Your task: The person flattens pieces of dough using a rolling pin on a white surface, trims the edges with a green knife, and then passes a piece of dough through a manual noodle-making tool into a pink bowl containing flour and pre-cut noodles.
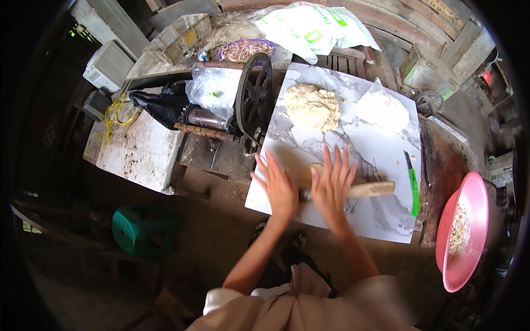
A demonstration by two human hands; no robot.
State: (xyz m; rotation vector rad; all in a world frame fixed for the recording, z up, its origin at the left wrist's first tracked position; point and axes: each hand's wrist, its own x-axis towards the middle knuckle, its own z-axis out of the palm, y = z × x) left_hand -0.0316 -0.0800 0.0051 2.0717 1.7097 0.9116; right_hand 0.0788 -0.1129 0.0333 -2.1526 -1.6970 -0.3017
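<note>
Both of my hands are over the near part of a white marble-patterned board. My left hand (280, 190) lies with its fingers stretched out and spread. Beside it, my right hand (331, 190) is flat too, fingers extended, over a wooden rolling pin (372, 189) whose right end sticks out past it. Whether the left palm touches the pin is hidden. A tan patch, perhaps dough, shows between the hands, partly covered. Farther back on the board sit a lump of pale dough (313, 106) and a clear bag of white powder (383, 109). A green utility knife (413, 190) lies at the right edge.
Left of the board stands a machine with a dark flywheel (255, 94). A pink basin (464, 231) is at the right. Behind are a purple basket (247, 51) and a white-green plastic sack (314, 30). A green stool (138, 229) stands at lower left.
</note>
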